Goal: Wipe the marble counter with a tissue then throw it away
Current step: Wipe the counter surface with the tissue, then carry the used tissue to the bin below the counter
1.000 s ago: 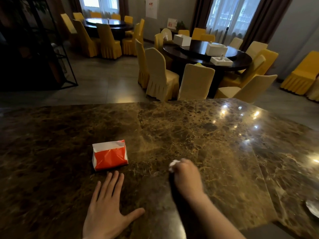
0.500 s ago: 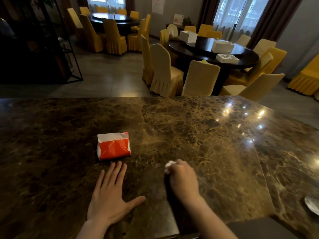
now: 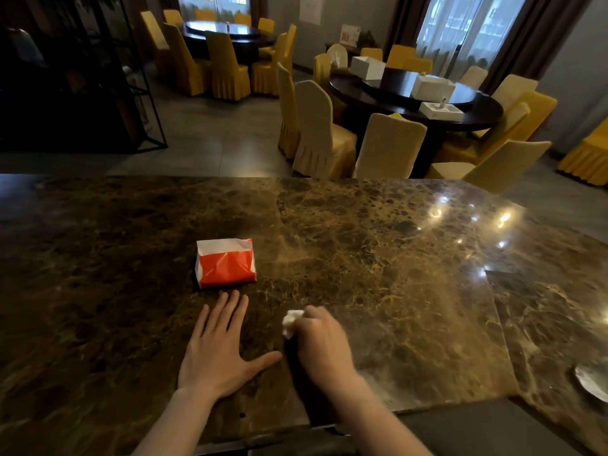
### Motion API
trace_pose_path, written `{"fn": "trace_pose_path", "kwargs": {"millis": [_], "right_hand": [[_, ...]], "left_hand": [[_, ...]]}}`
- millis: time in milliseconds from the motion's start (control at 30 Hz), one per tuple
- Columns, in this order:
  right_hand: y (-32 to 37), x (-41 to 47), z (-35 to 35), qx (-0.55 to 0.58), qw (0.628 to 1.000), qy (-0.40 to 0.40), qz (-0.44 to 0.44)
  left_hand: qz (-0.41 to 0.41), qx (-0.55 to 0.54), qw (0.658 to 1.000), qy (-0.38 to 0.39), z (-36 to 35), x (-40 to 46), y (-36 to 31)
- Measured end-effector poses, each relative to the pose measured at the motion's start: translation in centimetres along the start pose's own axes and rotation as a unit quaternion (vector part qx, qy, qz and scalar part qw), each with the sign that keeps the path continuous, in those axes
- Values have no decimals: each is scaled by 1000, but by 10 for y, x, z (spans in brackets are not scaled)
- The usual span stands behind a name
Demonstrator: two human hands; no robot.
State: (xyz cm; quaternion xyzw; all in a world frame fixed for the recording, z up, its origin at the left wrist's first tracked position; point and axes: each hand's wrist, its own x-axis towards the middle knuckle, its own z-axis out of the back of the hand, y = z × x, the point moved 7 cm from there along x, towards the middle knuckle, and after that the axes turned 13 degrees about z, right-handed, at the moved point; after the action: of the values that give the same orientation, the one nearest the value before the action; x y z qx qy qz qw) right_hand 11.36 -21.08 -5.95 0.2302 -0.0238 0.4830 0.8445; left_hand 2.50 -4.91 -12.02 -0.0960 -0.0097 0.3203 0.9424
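Note:
The brown marble counter (image 3: pixel 378 258) fills the lower half of the view. My right hand (image 3: pixel 320 343) is closed on a crumpled white tissue (image 3: pixel 291 322) and presses it against the counter near the front edge. Only a bit of tissue shows at the fingertips. My left hand (image 3: pixel 218 347) lies flat on the marble, fingers spread, just left of the right hand. A red and white tissue pack (image 3: pixel 225 263) lies on the counter right beyond the left fingertips.
A shiny metal dish (image 3: pixel 592 381) sits at the counter's right edge. Beyond the counter stand round dark dining tables (image 3: pixel 414 97) with white boxes, yellow-covered chairs (image 3: pixel 316 133) and a black metal shelf frame (image 3: pixel 144 93) at the left.
My right hand has slid the tissue leftward, closer to my left hand. The view has tilted down a little; the left hand stays flat on the counter.

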Motion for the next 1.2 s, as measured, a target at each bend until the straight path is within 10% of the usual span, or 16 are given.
{"fn": "trace_pose_path", "kwargs": {"millis": [233,567,867,1200], "right_hand": [[-116,-34,67,-76,960,-77,-259],[20,5,-5,21,1000,21,10],[-111,-21,60,-121,962,-81,-231],[-28,15,11,-60,993,-41,-89]], "left_hand": [[1,-17,1000,4,1,-1,-1],[-2,6,1000,1,-3,2,1],[-2,-22,1000,-2,-1,0,1],[-6,-25,1000,-13,-3,2,1]]}}
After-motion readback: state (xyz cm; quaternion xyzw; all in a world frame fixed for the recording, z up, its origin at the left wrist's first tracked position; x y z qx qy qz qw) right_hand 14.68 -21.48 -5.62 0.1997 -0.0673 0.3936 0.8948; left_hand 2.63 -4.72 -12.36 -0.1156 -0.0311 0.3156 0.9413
